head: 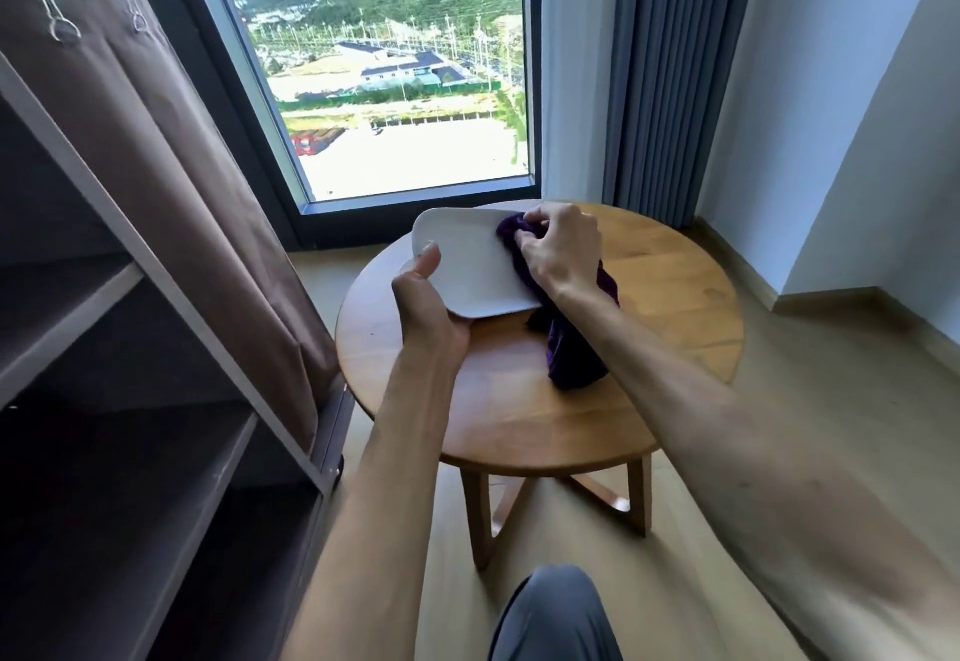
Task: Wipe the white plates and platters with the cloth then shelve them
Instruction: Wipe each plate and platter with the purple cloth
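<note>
We are mid-wipe. At frame center, above the counter (649,296), our left hand (431,307) grips the white platter (462,265) by its near edge, thumb on top, while our right hand (563,249) pinches the purple cloth (566,348) against its far end. Next, probably the shelf (124,431) at lower left.

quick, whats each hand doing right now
Left hand: closed, holding the white platter by its near edge, thumb on top.
Right hand: closed, gripping the purple cloth against the platter's far end.
</note>
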Demonstrator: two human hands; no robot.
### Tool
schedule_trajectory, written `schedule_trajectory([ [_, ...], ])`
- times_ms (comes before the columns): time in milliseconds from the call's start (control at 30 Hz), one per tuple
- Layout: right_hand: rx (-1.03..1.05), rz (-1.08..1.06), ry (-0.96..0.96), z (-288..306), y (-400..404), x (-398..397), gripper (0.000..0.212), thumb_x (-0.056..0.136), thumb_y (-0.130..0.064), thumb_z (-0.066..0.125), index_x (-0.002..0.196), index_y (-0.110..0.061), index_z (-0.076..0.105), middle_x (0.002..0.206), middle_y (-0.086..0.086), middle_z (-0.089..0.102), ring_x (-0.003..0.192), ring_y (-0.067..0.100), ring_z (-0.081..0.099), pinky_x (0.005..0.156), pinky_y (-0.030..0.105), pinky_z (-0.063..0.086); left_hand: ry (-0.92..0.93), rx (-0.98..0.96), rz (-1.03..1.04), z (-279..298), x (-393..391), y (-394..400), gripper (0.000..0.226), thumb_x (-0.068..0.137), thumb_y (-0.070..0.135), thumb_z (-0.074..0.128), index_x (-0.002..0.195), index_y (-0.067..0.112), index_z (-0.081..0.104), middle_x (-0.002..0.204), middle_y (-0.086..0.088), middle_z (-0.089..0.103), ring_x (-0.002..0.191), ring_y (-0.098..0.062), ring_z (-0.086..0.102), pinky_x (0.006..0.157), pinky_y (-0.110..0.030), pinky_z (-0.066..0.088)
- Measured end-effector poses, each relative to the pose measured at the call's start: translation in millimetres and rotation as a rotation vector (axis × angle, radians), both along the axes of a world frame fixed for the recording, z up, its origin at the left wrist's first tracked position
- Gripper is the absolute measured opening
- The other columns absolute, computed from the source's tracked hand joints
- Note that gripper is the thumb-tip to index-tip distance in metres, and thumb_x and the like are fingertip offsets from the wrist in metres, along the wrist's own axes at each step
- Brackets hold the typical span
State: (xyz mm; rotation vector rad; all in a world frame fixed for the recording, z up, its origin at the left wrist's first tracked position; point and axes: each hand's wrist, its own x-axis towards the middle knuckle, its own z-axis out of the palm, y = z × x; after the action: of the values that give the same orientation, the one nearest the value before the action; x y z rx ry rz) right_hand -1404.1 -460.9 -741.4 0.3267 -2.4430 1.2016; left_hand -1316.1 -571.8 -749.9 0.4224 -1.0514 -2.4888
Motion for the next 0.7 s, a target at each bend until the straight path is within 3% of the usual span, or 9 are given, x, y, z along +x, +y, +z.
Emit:
schedule_trajectory([
  [67,-0.087,0.137,0.021,9,-10,9,0.019,0.087,-0.020,0.075,0.104,-0.014,0.080,0.100,0.005,0.079,0.095,0.021,0.072,0.089,0.035,0.056,-0.011,-0.053,-0.020,3,-1,5,0.029,0.101,0.026,0.045,0.108,0.011,0.069,0.092,-0.011,0.077,0.089,-0.031,0.071,0.082,-0.041,0.058],
  [133,-0.162,0.319,0.044,22,-23,21,0.017,0.087,-0.019,0.076,0.102,-0.013,0.081,0.097,0.002,0.079,0.090,0.014,0.073,0.084,0.030,0.056,0.045,-0.035,-0.058,5,0,10,0.033,0.103,0.025,0.042,0.116,0.012,0.069,0.108,-0.014,0.075,0.101,-0.032,0.070,0.094,-0.045,0.056],
  [233,-0.114,0.540,0.072,42,-38,36,0.014,0.090,-0.015,0.073,0.100,-0.011,0.081,0.093,0.003,0.079,0.086,0.014,0.072,0.076,0.025,0.055,0.168,0.073,-0.088,2,2,8,0.033,0.104,0.028,0.045,0.125,0.016,0.066,0.120,-0.015,0.069,0.115,-0.033,0.065,0.106,-0.050,0.048],
  [333,-0.001,0.634,-0.048,54,-40,44,0.014,0.089,-0.015,0.074,0.100,-0.011,0.082,0.096,0.003,0.079,0.087,0.010,0.071,0.075,0.020,0.054,0.217,0.120,-0.064,-4,4,1,0.033,0.101,0.038,0.048,0.114,0.017,0.070,0.112,-0.012,0.070,0.115,-0.034,0.062,0.107,-0.050,0.046],
  [400,0.156,0.651,-0.109,54,-39,50,0.011,0.086,-0.018,0.075,0.093,-0.016,0.083,0.089,-0.002,0.077,0.080,0.006,0.067,0.071,0.019,0.054,0.195,0.140,-0.023,-8,5,-3,0.049,0.100,0.055,0.047,0.099,0.016,0.077,0.105,-0.012,0.072,0.109,-0.033,0.067,0.100,-0.049,0.052],
  [433,0.232,0.643,-0.126,50,-39,53,0.009,0.084,-0.018,0.076,0.089,-0.018,0.083,0.083,-0.003,0.075,0.078,0.008,0.066,0.071,0.024,0.056,0.162,0.164,-0.018,-11,7,-4,0.058,0.098,0.061,0.048,0.099,0.012,0.079,0.107,-0.015,0.072,0.112,-0.036,0.068,0.102,-0.051,0.052],
  [500,0.314,0.590,-0.159,43,-36,57,0.006,0.078,-0.017,0.077,0.081,-0.020,0.082,0.078,-0.003,0.072,0.079,0.012,0.066,0.072,0.034,0.059,0.092,0.213,-0.002,-13,11,-7,0.065,0.097,0.063,0.051,0.116,0.005,0.074,0.117,-0.019,0.071,0.115,-0.039,0.068,0.102,-0.052,0.052],
  [600,0.261,0.483,-0.215,29,-24,53,0.003,0.073,-0.017,0.079,0.075,-0.016,0.081,0.077,0.003,0.074,0.078,0.016,0.068,0.072,0.034,0.059,0.112,0.201,0.089,-13,15,-11,0.047,0.102,0.050,0.051,0.122,0.009,0.065,0.098,-0.012,0.078,0.089,-0.031,0.076,0.078,-0.043,0.062],
  [700,0.230,0.363,-0.227,19,-14,45,0.008,0.071,-0.019,0.080,0.073,-0.012,0.080,0.073,0.005,0.073,0.076,0.017,0.069,0.064,0.028,0.057,0.104,0.129,0.131,-15,21,-7,0.039,0.104,0.047,0.050,0.118,0.014,0.066,0.092,-0.008,0.078,0.090,-0.030,0.073,0.083,-0.044,0.061],
])
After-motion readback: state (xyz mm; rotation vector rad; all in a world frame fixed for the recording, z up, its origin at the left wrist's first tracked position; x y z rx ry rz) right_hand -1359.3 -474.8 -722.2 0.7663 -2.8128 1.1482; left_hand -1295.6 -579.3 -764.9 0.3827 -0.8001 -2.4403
